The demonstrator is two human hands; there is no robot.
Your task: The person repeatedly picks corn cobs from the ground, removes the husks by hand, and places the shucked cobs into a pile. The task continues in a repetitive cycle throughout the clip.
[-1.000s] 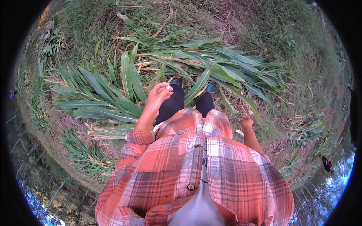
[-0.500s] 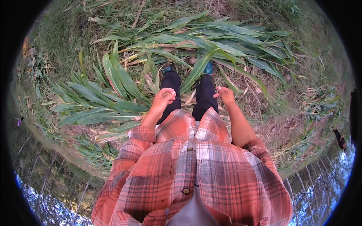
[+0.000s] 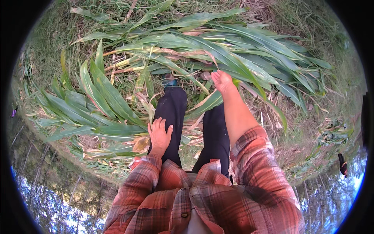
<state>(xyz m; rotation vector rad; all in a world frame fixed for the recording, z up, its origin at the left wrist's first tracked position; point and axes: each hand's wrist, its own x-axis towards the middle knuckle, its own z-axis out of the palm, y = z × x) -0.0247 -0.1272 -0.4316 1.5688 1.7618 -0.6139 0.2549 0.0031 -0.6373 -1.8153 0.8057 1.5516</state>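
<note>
A long bundle of green corn stalks and leaves [image 3: 249, 43] lies across the ground in front of my feet. My right hand [image 3: 223, 81] reaches forward to its near edge, fingers loosely extended beside the leaves; nothing shows clearly in them. My left hand [image 3: 159, 134] rests palm down on my left knee with its fingers apart. A second spread of corn leaves [image 3: 97, 105] lies to the left, its tips fanned outward. One broad leaf [image 3: 210, 103] passes between my legs, partly hidden by my right leg.
Dark trousers [image 3: 175, 105] cover my legs, with a bluish shoe [image 3: 170, 80] at the bundle's near edge. Dry grass [image 3: 307, 128] and withered leaves [image 3: 141, 144] cover the ground. More cut leaves [image 3: 333, 134] lie at the far right. Trees stand along the lower rim.
My right hand has moved forward to the bundle. My left hand has opened and come down onto my knee. My body leans further forward, and the leaves appear larger.
</note>
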